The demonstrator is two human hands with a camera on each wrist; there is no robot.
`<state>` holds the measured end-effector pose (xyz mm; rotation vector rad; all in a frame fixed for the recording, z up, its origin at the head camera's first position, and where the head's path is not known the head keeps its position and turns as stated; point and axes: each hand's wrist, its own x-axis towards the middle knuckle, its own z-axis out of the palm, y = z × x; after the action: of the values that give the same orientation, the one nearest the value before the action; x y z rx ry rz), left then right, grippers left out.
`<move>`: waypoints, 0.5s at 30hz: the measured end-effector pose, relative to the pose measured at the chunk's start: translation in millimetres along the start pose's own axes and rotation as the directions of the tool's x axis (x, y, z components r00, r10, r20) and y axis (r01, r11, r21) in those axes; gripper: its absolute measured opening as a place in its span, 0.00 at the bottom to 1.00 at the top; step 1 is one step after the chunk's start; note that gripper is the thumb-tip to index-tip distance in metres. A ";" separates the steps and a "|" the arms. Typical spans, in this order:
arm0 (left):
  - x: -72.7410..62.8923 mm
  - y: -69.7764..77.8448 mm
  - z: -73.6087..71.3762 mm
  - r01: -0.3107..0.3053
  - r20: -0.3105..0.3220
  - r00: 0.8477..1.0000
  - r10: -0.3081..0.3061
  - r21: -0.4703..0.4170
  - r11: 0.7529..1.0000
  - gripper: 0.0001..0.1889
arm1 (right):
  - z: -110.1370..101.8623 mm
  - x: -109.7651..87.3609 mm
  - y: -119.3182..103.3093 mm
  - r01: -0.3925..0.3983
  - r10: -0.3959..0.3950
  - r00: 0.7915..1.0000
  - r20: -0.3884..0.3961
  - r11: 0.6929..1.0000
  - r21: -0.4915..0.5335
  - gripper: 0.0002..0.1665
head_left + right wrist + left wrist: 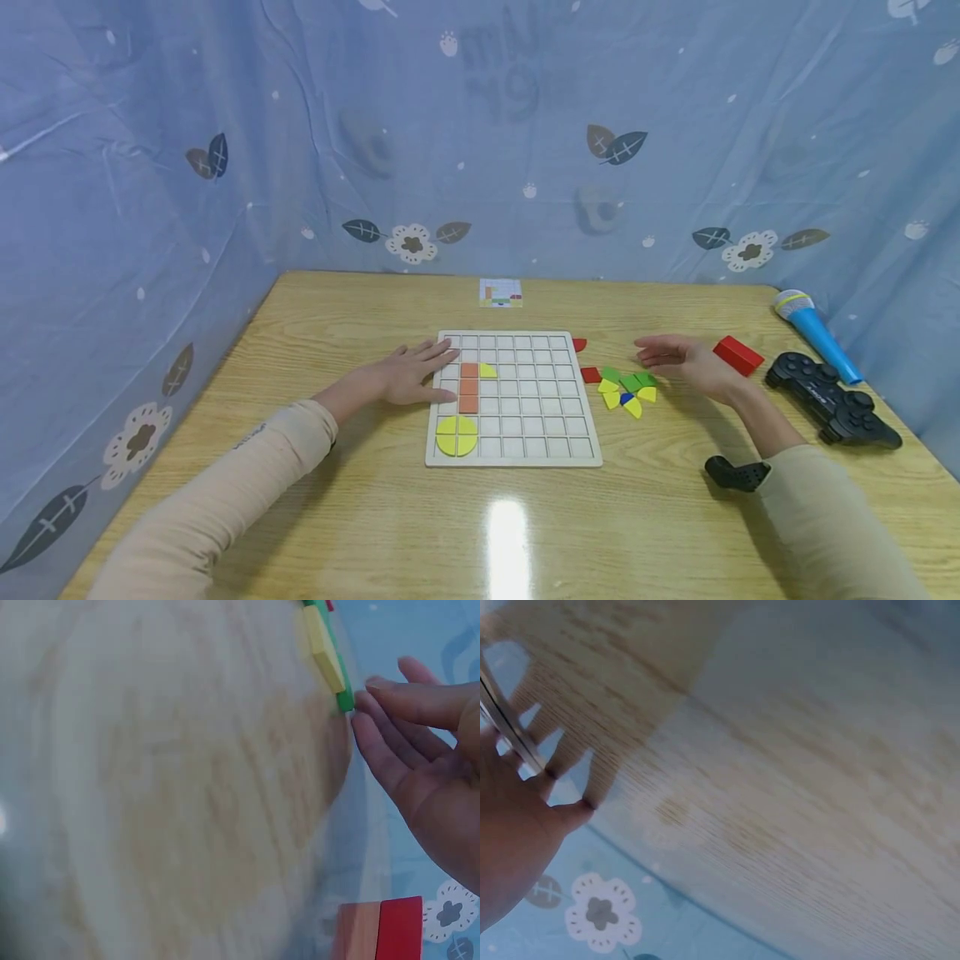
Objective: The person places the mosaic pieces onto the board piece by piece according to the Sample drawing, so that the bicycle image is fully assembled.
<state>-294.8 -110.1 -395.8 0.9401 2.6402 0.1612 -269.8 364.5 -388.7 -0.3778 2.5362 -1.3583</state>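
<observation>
In the head view, a white grid board [536, 405] lies on the table. On its left side are an orange strip [468, 388], a yellow quarter-round piece [487, 371] and a yellow circle [457, 436] made of quarters. My left hand [408, 373], fingers spread and straight, rests at the board's left edge. My right hand [693, 365] is just right of a loose group of pieces, its fingers loosely extended with nothing between them. That group holds green pieces [643, 381], yellow pieces [633, 407] and a blue piece [627, 399].
A red piece [591, 375] and a red rounded piece [580, 344] lie along the board's right edge. A small printed card [500, 293] sits behind the board. Farther right are a red block [738, 356], a black game controller [832, 402] and a blue toy microphone [823, 337].
</observation>
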 end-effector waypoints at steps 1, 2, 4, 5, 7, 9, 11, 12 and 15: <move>0.0 0.1 -0.2 -0.001 0.000 1.000 0.001 0.001 1.000 0.45 | 0.3 0.0 0.2 0.010 -0.010 1.000 0.007 1.000 -0.015 0.29; 0.0 0.3 -0.4 -0.005 -0.002 1.000 0.005 -0.001 1.000 0.45 | 0.6 -0.1 -0.1 0.018 -0.018 1.000 0.012 0.999 -0.028 0.28; -0.3 0.5 -0.8 -0.013 -0.007 1.000 0.013 -0.002 1.000 0.45 | 1.0 -0.7 -1.1 0.037 -0.036 0.999 0.028 0.997 -0.064 0.29; -0.5 0.7 -1.0 -0.014 -0.007 1.000 0.014 0.000 1.000 0.44 | 1.1 -1.3 -1.9 0.048 -0.045 0.998 0.032 0.995 -0.084 0.28; -1.0 0.9 -1.4 -0.014 -0.005 1.000 0.014 0.002 1.000 0.45 | 1.6 -2.2 -3.5 0.074 -0.069 0.997 0.041 0.988 -0.134 0.28; -1.6 1.6 -1.8 -0.014 -0.005 1.000 0.014 0.000 1.000 0.45 | 1.9 -2.8 -4.5 0.108 -0.099 0.993 0.060 0.978 -0.179 0.28; -2.2 2.1 -2.1 -0.015 -0.005 1.000 0.015 0.001 1.000 0.45 | 2.3 -3.1 -4.9 0.141 -0.126 0.989 0.083 0.966 -0.218 0.28; -2.0 1.9 -2.1 -0.017 -0.005 1.000 0.017 0.002 1.000 0.45 | 2.6 -3.2 -5.2 0.156 -0.138 0.986 0.095 0.960 -0.231 0.28; -1.6 1.2 -1.8 -0.020 -0.010 1.000 0.020 0.003 1.000 0.45 | 3.1 -3.4 -4.8 0.192 -0.165 0.978 0.127 0.950 -0.246 0.29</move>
<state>-293.5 -110.2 -393.4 0.9695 2.6414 0.1679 -265.0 360.7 -386.0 -0.7248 2.6464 -1.0319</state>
